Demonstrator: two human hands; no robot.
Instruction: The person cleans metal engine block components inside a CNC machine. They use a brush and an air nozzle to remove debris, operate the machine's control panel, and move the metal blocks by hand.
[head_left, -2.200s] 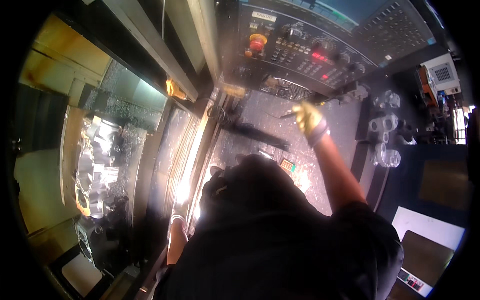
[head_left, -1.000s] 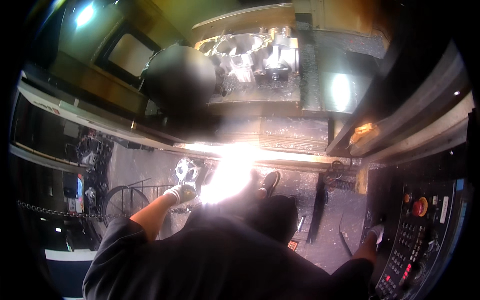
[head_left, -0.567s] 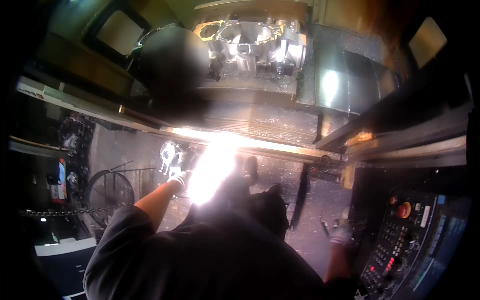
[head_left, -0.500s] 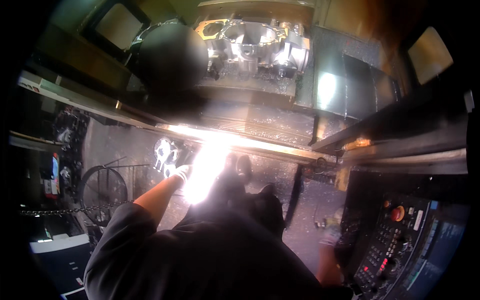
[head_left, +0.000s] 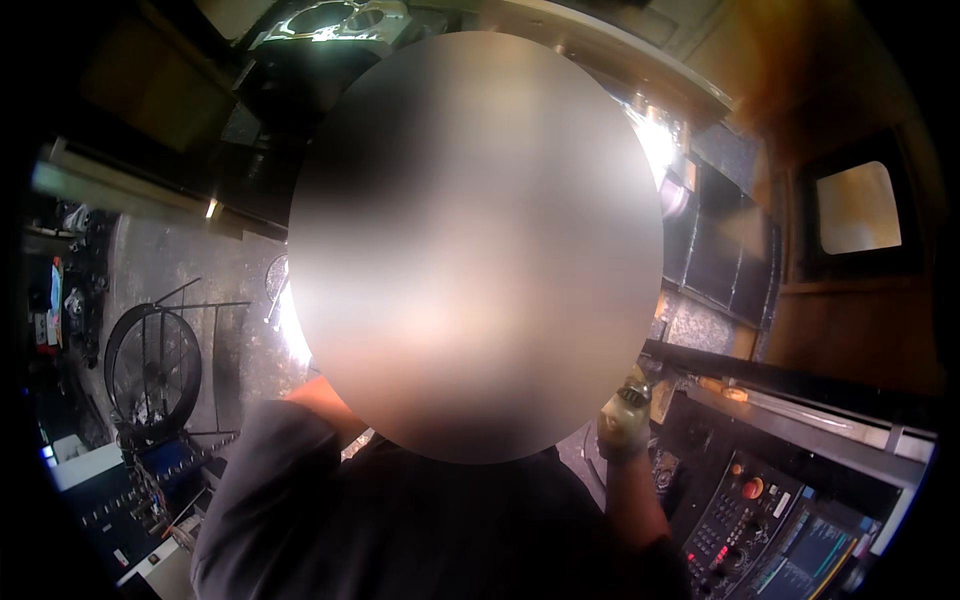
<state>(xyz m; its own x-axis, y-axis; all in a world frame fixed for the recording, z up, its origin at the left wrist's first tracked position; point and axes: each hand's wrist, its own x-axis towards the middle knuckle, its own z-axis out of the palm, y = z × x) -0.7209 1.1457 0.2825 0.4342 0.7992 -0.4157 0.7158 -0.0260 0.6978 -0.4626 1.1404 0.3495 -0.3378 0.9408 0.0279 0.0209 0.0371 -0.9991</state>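
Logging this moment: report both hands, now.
Left hand: hidden behind the blurred oval, cannot be told.
Right hand: gloved, raised beside the control panel; whether it is holding anything cannot be told.

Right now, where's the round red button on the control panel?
In the head view the red button sits low on the right, on the dark control panel, below and right of the gloved right hand and left of the lit screen.

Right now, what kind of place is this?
Most likely a machine shop, at an enclosed CNC-type machine. A button control panel with a red knob sits lower right, a gloved right hand beside it, and a caged floor fan stands on the left.
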